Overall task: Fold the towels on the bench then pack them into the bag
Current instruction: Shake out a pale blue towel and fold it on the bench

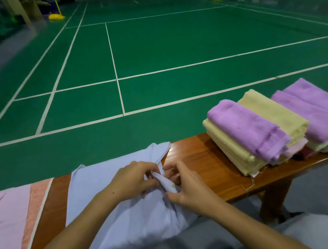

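On the bench, both hands pinch a bunched edge of the pale blue cloth: left hand at 9 o'clock, right hand at 3. Folded towels lie toward 2 o'clock. Smoothing that edge flat first should help.

light: dim, even, indoor | glare: pale sheen on floor upper right | blur: soft at top corners | distortion: wide-angle bowing at frame edges

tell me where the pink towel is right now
In the head view the pink towel lies flat at the bench's left end, beside the light blue cloth.
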Action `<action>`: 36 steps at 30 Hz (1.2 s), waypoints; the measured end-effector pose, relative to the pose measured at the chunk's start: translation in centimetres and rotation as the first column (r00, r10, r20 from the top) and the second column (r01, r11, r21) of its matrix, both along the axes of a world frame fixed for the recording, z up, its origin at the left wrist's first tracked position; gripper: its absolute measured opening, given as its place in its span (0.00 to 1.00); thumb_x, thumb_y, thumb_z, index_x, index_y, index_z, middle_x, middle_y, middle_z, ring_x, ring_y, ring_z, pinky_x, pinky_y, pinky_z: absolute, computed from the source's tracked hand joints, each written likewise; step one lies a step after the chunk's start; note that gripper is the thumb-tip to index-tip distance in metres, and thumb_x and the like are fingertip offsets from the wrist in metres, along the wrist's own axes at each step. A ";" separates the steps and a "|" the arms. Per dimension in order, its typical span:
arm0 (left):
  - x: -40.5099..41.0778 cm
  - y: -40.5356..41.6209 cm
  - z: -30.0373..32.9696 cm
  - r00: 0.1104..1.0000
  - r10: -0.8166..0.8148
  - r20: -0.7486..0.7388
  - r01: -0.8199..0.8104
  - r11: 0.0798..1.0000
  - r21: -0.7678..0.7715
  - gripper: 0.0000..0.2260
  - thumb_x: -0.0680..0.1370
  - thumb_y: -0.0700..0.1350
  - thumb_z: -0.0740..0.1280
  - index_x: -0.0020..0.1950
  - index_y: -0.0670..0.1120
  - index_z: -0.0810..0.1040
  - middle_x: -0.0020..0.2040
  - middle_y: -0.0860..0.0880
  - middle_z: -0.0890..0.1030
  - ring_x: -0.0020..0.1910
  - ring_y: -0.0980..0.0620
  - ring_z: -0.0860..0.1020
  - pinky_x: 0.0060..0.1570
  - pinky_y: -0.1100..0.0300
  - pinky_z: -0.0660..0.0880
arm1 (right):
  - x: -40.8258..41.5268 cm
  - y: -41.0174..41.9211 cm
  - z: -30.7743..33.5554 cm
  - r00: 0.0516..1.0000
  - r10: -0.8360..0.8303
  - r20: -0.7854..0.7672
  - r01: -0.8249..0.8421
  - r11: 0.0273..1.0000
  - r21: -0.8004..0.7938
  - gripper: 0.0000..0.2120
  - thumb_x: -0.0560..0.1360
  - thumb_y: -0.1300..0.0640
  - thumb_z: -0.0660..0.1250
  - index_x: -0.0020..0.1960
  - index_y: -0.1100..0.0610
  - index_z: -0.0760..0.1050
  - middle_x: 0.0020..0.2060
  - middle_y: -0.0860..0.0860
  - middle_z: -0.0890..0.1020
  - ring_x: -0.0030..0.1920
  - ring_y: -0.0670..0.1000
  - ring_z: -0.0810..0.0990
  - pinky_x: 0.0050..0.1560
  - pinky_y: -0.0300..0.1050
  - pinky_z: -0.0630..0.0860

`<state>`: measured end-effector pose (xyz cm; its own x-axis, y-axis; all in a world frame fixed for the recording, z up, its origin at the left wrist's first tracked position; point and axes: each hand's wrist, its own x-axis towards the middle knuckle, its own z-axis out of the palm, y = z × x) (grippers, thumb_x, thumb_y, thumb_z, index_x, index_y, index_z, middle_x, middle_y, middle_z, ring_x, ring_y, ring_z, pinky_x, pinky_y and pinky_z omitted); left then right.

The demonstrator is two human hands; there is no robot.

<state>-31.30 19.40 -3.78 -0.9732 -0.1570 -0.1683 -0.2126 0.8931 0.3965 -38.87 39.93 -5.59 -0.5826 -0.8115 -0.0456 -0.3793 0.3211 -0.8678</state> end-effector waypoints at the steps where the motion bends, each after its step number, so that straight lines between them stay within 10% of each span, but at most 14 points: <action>1: -0.1 -0.3 0.1 0.999 0.028 -0.037 -0.028 0.999 -0.015 0.03 0.76 0.54 0.72 0.48 0.60 0.79 0.37 0.70 0.80 0.35 0.66 0.77 0.44 0.53 0.79 | -0.1 0.5 -0.1 1.000 -0.012 0.000 0.012 0.999 0.031 0.26 0.73 0.54 0.77 0.65 0.46 0.69 0.55 0.42 0.79 0.54 0.42 0.80 0.51 0.38 0.80; 8: 0.5 -0.7 0.5 0.980 0.127 -0.156 -0.123 0.992 0.033 0.05 0.76 0.55 0.75 0.43 0.58 0.81 0.39 0.76 0.78 0.35 0.63 0.81 0.40 0.55 0.80 | -0.4 3.5 -0.7 0.997 0.045 -0.069 -0.032 0.983 0.178 0.08 0.69 0.52 0.74 0.46 0.53 0.80 0.38 0.49 0.83 0.38 0.49 0.81 0.37 0.49 0.80; 20: 3.1 -0.7 1.5 0.959 0.186 -0.212 -0.033 0.819 0.572 0.05 0.78 0.40 0.76 0.46 0.40 0.83 0.41 0.42 0.82 0.39 0.53 0.80 0.42 0.56 0.78 | -2.8 2.2 -0.3 0.972 -0.045 -0.231 0.040 0.999 -0.026 0.13 0.79 0.57 0.70 0.38 0.46 0.74 0.30 0.43 0.75 0.33 0.40 0.73 0.32 0.34 0.64; 28: 5.5 -1.5 2.4 0.926 0.301 -0.227 -0.019 0.639 0.769 0.06 0.76 0.37 0.76 0.45 0.37 0.81 0.42 0.46 0.82 0.43 0.50 0.80 0.48 0.55 0.80 | -3.4 -3.9 -2.7 0.916 -0.127 0.380 0.230 0.944 -0.238 0.02 0.73 0.63 0.77 0.44 0.62 0.87 0.71 0.45 0.78 0.59 0.47 0.82 0.47 0.37 0.77; 32: 6.3 -2.2 2.9 0.921 0.314 -0.231 -0.013 0.617 0.787 0.06 0.75 0.36 0.76 0.45 0.36 0.80 0.42 0.44 0.80 0.42 0.49 0.80 0.46 0.58 0.80 | -2.4 -5.5 -2.3 0.834 0.001 0.551 0.230 0.908 -0.349 0.10 0.73 0.72 0.69 0.37 0.62 0.85 0.70 0.44 0.79 0.55 0.47 0.81 0.43 0.35 0.77; 36: 6.6 -3.0 3.1 0.919 0.314 -0.239 -0.013 0.628 0.778 0.06 0.75 0.39 0.78 0.43 0.40 0.81 0.42 0.41 0.80 0.41 0.49 0.80 0.44 0.59 0.77 | -2.3 -6.1 -2.0 0.846 -0.030 0.533 0.294 0.860 -0.417 0.07 0.71 0.72 0.70 0.43 0.65 0.87 0.56 0.56 0.87 0.57 0.56 0.85 0.60 0.56 0.79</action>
